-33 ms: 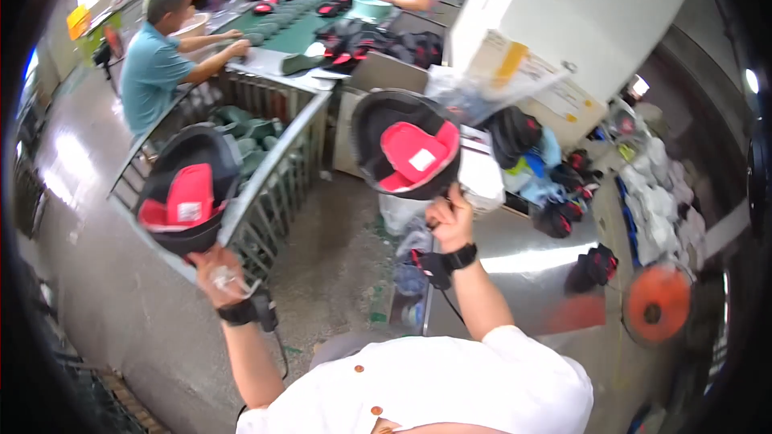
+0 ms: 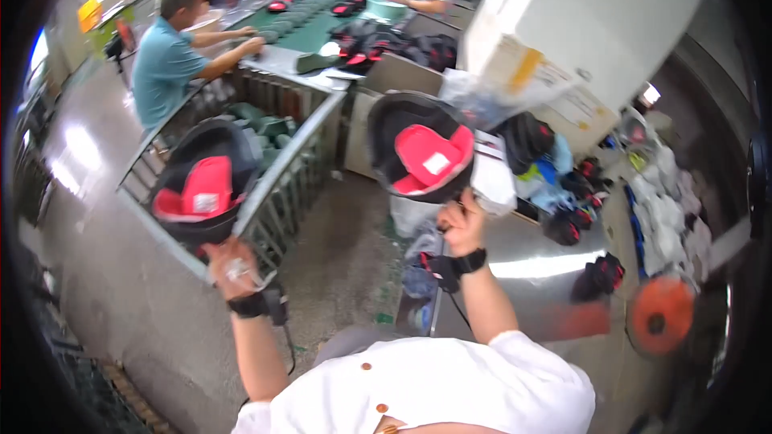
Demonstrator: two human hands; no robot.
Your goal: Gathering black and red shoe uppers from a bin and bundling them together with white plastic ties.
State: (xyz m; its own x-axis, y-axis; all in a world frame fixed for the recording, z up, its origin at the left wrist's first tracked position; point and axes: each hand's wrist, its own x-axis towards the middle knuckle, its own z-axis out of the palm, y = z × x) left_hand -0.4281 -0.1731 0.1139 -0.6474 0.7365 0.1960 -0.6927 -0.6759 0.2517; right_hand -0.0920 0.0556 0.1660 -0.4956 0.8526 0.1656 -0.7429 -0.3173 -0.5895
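In my raised left hand (image 2: pixel 231 264) is a black shoe upper (image 2: pixel 211 138) with a red lining and a white label, its opening toward me. The fingers close on its lower edge, partly hidden behind it; something clear and shiny lies against the palm. A matching black shoe upper (image 2: pixel 389 135) is held up by my right hand (image 2: pixel 463 225), thumb and fingers pinching its near bottom edge. The two uppers are well apart. Black bands with small devices and cables circle both wrists.
A railed metal bin (image 2: pixel 310 128) of green shoe lasts (image 2: pixel 249 115) stands beyond my left hand. Behind it runs a green work table (image 2: pixel 318 28) with several people around it. At right are a metal table (image 2: pixel 523 297), white cartons (image 2: pixel 535 72) and an orange fan (image 2: pixel 662 315).
The view has turned slightly left, so the scene sits a little further right. Both hands keep hold of the same uppers.
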